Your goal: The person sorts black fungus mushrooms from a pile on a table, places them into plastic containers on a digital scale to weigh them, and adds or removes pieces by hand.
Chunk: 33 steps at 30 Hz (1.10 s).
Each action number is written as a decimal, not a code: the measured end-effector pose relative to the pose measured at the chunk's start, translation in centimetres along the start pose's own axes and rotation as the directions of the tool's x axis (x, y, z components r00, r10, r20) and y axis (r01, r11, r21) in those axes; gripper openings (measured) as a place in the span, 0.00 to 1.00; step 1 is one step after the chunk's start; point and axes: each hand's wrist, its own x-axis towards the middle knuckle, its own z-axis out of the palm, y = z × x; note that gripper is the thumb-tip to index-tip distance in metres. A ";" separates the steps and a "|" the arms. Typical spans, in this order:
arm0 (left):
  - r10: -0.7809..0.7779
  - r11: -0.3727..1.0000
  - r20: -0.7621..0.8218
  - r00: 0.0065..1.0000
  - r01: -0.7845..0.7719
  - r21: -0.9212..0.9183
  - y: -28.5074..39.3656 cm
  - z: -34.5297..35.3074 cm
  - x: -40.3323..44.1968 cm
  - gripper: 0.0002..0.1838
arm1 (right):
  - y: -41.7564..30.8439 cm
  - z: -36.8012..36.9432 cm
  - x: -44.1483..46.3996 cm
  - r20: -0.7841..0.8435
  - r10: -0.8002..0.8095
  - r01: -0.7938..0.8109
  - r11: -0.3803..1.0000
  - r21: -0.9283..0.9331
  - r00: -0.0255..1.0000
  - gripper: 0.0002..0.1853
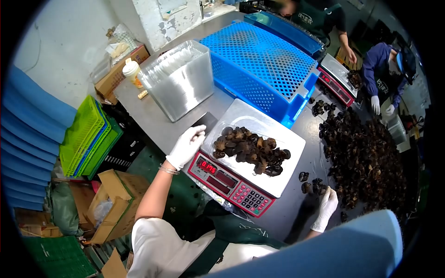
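Observation:
A digital scale [232, 185] with a red front shows 0.175. On its metal pan [285, 139] a clear plastic tray holds dark brown wood ear mushrooms [252, 150] in a heap. My left hand [185, 146], in a white glove, is at the pan's left corner with its fingers stretched toward the tray's edge. My right hand [327, 208], also gloved, is on the table to the right of the scale. Its fingertips are beside a few loose mushrooms [317, 186], and I see nothing held in it. A large mushroom pile [361, 157] lies farther right.
Behind the scale stand a stack of clear trays [178, 81] and an upturned blue crate [259, 65]. A second scale [336, 85] is near two co-workers at the far right. A yellow-white bottle [132, 72] stands at the back left. Cardboard boxes [118, 204] and green crates [85, 139] are left, below the table.

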 end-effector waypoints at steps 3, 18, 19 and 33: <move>0.001 0.961 0.071 0.998 -0.021 0.276 -1.1 0.7 -0.5 0.21 | -8.9 -0.7 -0.2 0.281 0.025 -0.151 0.888 0.435 0.959 0.13; -0.073 0.976 0.134 0.988 0.098 -0.195 3.6 2.1 5.2 0.21 | -22.0 4.3 5.4 0.428 -0.269 -0.044 0.804 0.594 0.863 0.20; -0.056 0.974 0.123 0.991 0.081 -0.212 3.8 2.2 6.8 0.21 | -23.2 4.3 7.4 0.473 -0.230 -0.144 0.762 0.631 0.851 0.20; -0.008 0.870 -0.093 0.996 -0.039 -0.492 1.2 6.6 26.0 0.30 | -24.6 11.2 14.2 0.558 -0.278 -0.326 0.581 0.746 0.782 0.24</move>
